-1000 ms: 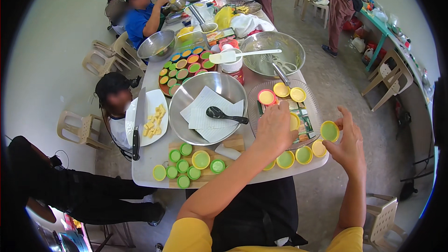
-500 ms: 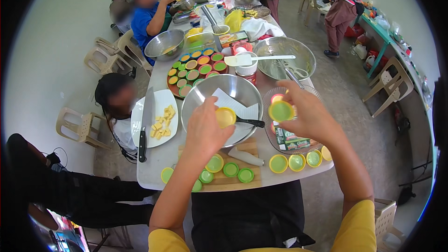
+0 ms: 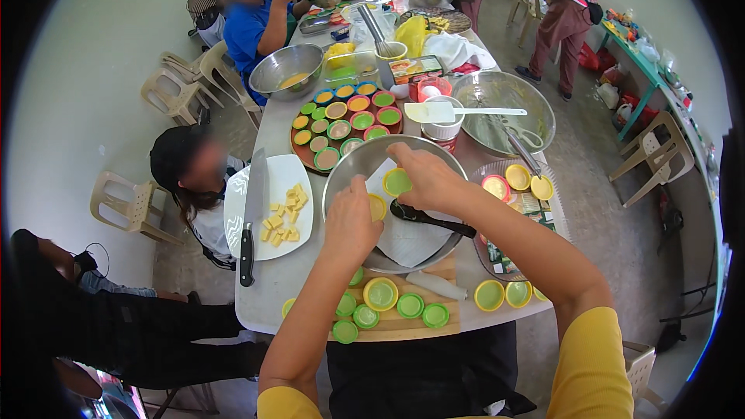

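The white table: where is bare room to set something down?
Bare table lies between the white plate, knife handle and left forearm; a narrower strip runs left of the round tray. The cutting board and tray are crowded with cups.

One held cup was green with a yellow rim, the second cup yellow. The spoon was black, the paper and plate white, the cubes pale yellow, the board tan, the knife handle black, the sleeves yellow.

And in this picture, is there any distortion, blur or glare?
Head view: the table's front edge bends, corners go black; a face at left is heavily blurred; the nearest steel bowl shows reflections; left hand and right hand look reasonably sharp.
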